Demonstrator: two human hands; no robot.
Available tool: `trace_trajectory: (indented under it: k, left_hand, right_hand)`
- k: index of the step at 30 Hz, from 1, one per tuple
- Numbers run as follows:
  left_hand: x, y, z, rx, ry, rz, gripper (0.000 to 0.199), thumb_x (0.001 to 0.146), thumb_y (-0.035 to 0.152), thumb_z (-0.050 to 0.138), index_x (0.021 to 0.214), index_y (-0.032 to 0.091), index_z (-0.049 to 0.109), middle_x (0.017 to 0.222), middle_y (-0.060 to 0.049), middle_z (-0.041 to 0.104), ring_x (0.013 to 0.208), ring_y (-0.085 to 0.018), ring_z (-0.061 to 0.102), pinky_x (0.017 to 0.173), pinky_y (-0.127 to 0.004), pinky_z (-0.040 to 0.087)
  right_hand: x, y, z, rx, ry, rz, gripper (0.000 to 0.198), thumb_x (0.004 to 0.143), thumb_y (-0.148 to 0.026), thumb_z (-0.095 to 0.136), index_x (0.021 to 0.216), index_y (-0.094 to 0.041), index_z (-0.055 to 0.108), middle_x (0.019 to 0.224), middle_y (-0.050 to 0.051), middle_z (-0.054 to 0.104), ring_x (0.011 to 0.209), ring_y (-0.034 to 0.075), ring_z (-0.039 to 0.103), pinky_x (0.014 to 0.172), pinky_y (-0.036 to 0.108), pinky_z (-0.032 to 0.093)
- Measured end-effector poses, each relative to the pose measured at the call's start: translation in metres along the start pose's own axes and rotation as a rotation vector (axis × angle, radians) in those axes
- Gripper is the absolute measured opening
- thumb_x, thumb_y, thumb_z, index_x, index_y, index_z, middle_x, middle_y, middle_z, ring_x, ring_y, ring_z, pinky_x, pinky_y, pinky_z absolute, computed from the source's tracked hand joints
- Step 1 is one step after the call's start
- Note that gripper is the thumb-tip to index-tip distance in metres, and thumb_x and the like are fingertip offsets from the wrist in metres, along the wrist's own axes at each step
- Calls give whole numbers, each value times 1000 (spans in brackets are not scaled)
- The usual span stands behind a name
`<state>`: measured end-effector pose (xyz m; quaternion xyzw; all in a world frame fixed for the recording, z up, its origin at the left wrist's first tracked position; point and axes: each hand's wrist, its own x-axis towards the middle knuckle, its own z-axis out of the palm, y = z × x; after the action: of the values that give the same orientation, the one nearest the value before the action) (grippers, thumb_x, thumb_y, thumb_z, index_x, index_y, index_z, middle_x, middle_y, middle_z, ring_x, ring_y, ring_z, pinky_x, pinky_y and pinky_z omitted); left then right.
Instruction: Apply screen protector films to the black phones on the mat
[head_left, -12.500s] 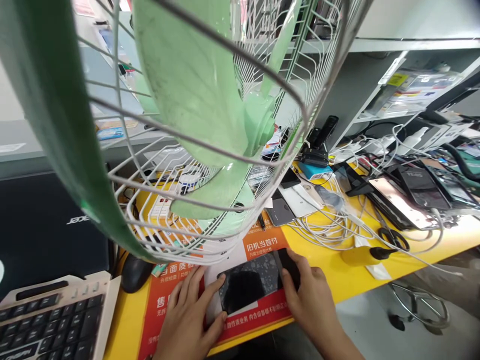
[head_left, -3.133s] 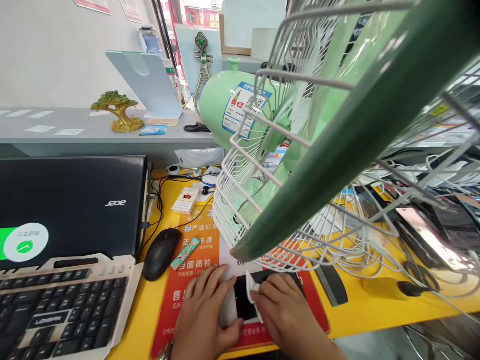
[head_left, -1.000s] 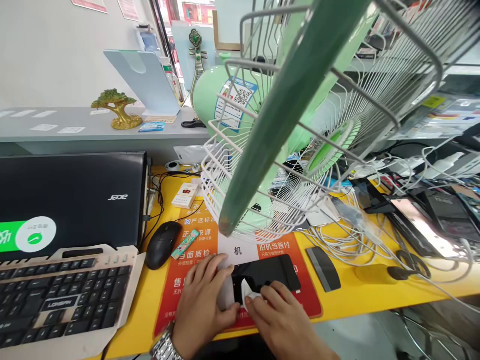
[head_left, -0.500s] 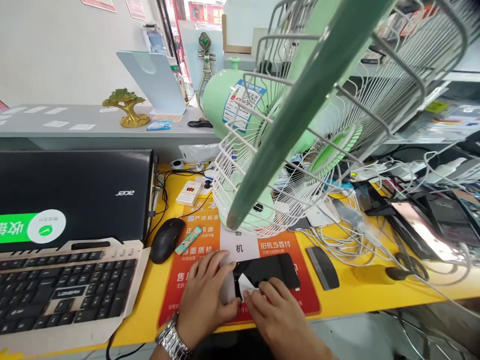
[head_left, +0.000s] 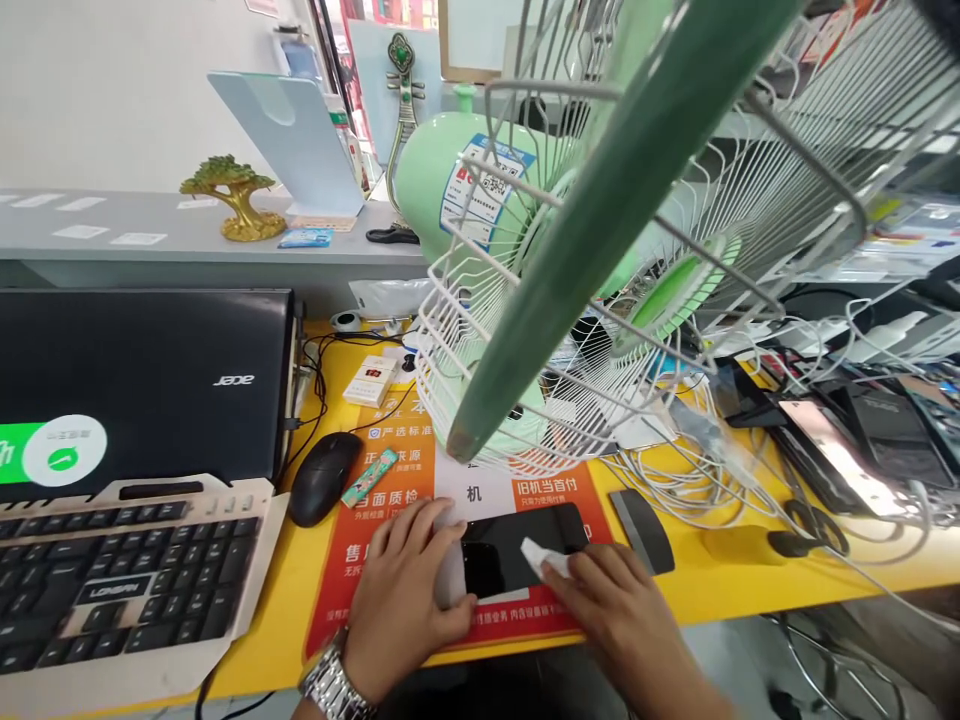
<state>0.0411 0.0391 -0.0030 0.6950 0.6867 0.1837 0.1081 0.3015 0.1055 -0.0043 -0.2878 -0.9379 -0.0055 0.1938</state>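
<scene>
A smartphone (head_left: 495,566) with a dark, glossy screen lies flat on the red and orange printed mat (head_left: 390,632). My left hand (head_left: 409,575), a metal-band watch at its wrist, grips the phone's left end between thumb and fingers. Something pale grey shows under that palm; I cannot make out what it is. My right hand (head_left: 611,600) pinches a small white wipe (head_left: 546,560), its folded tip over the right half of the screen. To the right of the phone lies a flat black and grey piece (head_left: 642,530), apart from both hands.
A green fan (head_left: 457,190) with a wire cage leans over the mat. Left are a mouse (head_left: 325,478), a keyboard (head_left: 135,590) and an acer laptop (head_left: 142,380). White cables (head_left: 675,480), scissors (head_left: 810,530) and several phones (head_left: 832,450) lie right; a small green packet (head_left: 370,477) sits near the mouse.
My right hand has moved right with the white wipe, from the phone's left part to its right half. My left hand stays at the phone's left end. The view has shifted slightly.
</scene>
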Motion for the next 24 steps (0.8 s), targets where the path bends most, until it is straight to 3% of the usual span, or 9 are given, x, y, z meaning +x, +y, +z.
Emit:
trace_trajectory:
  k: [4,13,24]
  left_hand:
    - [-1,-2,0,14,6,19,55,68,29,69,122,30,60,144,-3,55,134,-33,45,108,-53,35]
    - [-2,-4,2,28,30,30,56,68,28,68,123,29,60,143,-3,56,133,-32,45,108,-51,33]
    - [-1,-5,3,27,34,42,57,69,29,69,126,30,58,143,-3,55,133,-31,44,108,-50,32]
  right_hand:
    - [-19,18,-8,-24,14,117,37,89,-7,51,117,-26,66,94,2,65,93,22,54,92,38,37]
    - [-31,13,-13,-38,31,241,37,87,-7,51,114,-25,68,94,3,66,93,24,53,87,38,37]
    - [6,31,-3,-100,-45,218,38,83,-6,57,115,-22,67,91,4,64,90,24,53,87,38,37]
